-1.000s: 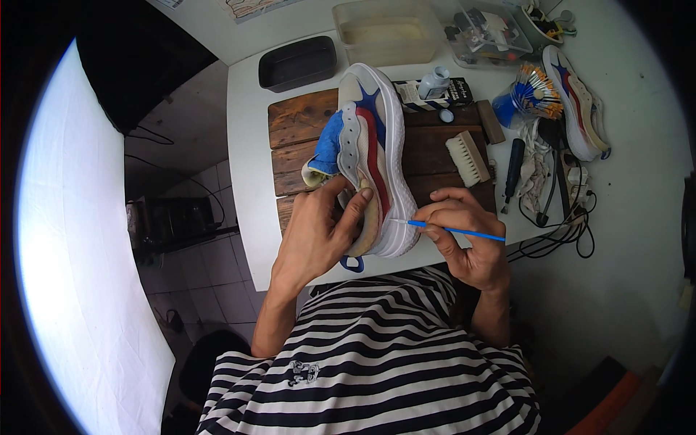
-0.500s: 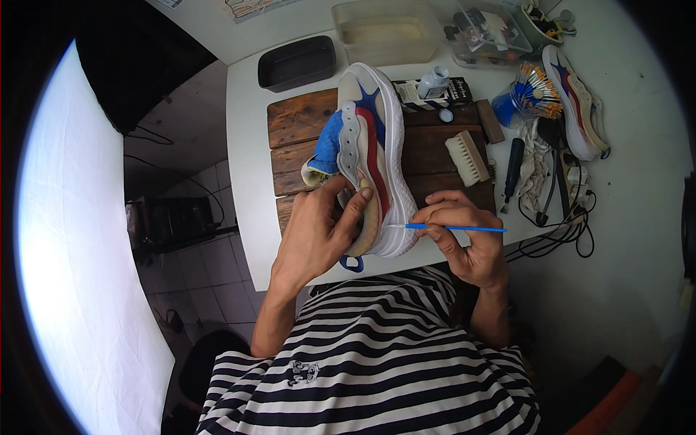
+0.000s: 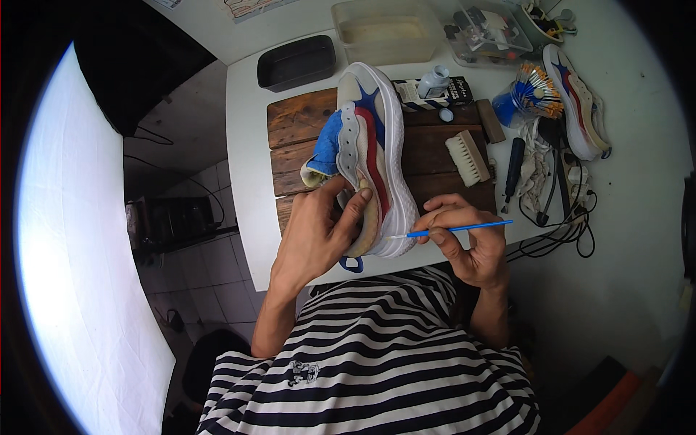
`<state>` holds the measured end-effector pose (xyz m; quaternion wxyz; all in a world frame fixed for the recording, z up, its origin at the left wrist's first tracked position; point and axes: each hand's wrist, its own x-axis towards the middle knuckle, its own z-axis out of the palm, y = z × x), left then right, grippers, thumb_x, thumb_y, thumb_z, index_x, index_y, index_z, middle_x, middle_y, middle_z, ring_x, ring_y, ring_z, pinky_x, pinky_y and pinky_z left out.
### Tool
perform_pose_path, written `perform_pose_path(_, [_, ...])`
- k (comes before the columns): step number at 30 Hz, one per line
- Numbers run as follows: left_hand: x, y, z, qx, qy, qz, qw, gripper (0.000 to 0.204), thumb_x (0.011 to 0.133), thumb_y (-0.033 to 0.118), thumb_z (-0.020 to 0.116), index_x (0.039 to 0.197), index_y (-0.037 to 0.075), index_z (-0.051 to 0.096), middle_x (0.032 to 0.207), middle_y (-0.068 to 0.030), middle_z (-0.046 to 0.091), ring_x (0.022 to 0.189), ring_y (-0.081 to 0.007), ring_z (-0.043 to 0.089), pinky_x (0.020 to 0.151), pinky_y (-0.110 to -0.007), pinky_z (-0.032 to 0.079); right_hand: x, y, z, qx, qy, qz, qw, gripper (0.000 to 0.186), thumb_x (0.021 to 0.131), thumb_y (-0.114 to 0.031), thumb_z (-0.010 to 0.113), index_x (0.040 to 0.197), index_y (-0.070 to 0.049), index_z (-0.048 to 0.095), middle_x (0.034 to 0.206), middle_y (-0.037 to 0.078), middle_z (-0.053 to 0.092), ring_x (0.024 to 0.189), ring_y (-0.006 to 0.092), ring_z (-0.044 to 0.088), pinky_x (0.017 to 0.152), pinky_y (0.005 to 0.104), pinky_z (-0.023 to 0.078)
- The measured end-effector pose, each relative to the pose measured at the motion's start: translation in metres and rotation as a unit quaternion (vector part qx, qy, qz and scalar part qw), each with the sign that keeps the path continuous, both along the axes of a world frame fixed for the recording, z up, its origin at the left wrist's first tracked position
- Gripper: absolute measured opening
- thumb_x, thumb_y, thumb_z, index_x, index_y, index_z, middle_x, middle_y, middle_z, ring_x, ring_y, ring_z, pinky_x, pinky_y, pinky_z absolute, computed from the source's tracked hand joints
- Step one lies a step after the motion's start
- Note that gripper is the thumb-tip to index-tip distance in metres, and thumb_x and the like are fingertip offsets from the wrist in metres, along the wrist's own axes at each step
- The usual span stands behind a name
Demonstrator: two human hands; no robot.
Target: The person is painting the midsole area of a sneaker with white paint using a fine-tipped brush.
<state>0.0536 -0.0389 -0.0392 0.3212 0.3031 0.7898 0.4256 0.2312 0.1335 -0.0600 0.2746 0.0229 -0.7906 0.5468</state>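
A sneaker [image 3: 394, 138] with a thick white sole and blue, red and cream panels lies on its side over a brown wooden board [image 3: 301, 119], toe pointing away from me. My left hand [image 3: 319, 225] is closed around the heel collar, thumb on the outer edge and the other fingers partly hidden inside the opening. Between the thumb and fingers of my right hand [image 3: 467, 239] is a thin paintbrush [image 3: 460, 228] with a blue handle. Its pale tip touches the white sole near the heel. A blue pull loop [image 3: 351, 264] hangs out at the heel end.
Behind the sneaker stand an opened bottle [image 3: 435, 81], its cap [image 3: 446, 114] and a black box [image 3: 458, 90]. To the right are a bristle brush [image 3: 467, 158], a cup of paintbrushes [image 3: 533, 94], a second sneaker [image 3: 578, 105] and tangled cables [image 3: 580, 225]. Plastic tubs [image 3: 388, 32] line the back.
The paintbrush tip has shifted slightly down along the sole toward the heel, and its handle end tilts up more. My left hand and the sneaker stay nearly still.
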Motion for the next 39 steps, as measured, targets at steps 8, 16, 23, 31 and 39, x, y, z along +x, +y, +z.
perform_pose_path(8, [0.0, 0.002, 0.0, 0.004, -0.001, -0.004, 1.0, 0.039, 0.104, 0.031, 0.062, 0.098, -0.007, 0.068, 0.054, -0.0141, 0.063, 0.048, -0.0233, 0.066, 0.05, -0.036, 0.048, -0.002, 0.001, -0.006, 0.007, 0.002, -0.065, 0.998, 0.01, 0.098, -0.01, 0.07, 0.103, -0.001, 0.067, 0.089, 0.01, 0.076, 0.085, 0.0246, 0.073, 0.088, 0.0417, 0.058])
perform_pose_path(16, [0.0, 0.0, 0.0, -0.001, 0.003, -0.003, 1.0, 0.039, 0.104, 0.031, 0.062, 0.097, -0.007, 0.068, 0.054, -0.0143, 0.062, 0.048, -0.0236, 0.067, 0.05, -0.035, 0.048, -0.006, 0.003, -0.006, 0.028, -0.004, -0.065, 0.997, 0.01, 0.098, -0.01, 0.071, 0.101, -0.001, 0.067, 0.089, 0.011, 0.076, 0.084, 0.0247, 0.073, 0.089, 0.0429, 0.058])
perform_pose_path(23, [-0.001, 0.0, 0.001, -0.013, -0.006, -0.003, 1.0, 0.036, 0.104, 0.031, 0.064, 0.1, -0.005, 0.068, 0.058, -0.009, 0.063, 0.051, -0.0118, 0.061, 0.049, -0.029, 0.044, -0.008, 0.001, -0.004, 0.019, -0.01, -0.037, 0.999, 0.01, 0.098, -0.009, 0.071, 0.1, -0.001, 0.067, 0.087, 0.01, 0.076, 0.081, 0.0243, 0.073, 0.091, 0.0438, 0.058])
perform_pose_path(31, [0.001, 0.0, 0.002, -0.014, 0.01, -0.001, 1.0, 0.039, 0.105, 0.032, 0.062, 0.096, -0.006, 0.068, 0.054, -0.0139, 0.062, 0.047, -0.0229, 0.065, 0.05, -0.036, 0.048, -0.009, 0.001, -0.002, 0.025, -0.005, -0.049, 0.998, 0.01, 0.097, -0.009, 0.071, 0.099, 0.0, 0.067, 0.086, 0.01, 0.075, 0.08, 0.0248, 0.073, 0.093, 0.0439, 0.057])
perform_pose_path(39, [0.0, 0.001, 0.002, -0.006, 0.001, -0.003, 1.0, 0.039, 0.105, 0.031, 0.061, 0.097, -0.006, 0.068, 0.054, -0.014, 0.062, 0.048, -0.0234, 0.066, 0.05, -0.036, 0.048, -0.005, 0.003, 0.0, -0.032, -0.008, -0.041, 0.999, 0.01, 0.095, -0.008, 0.073, 0.098, 0.0, 0.068, 0.088, 0.009, 0.075, 0.084, 0.0252, 0.072, 0.085, 0.0388, 0.059])
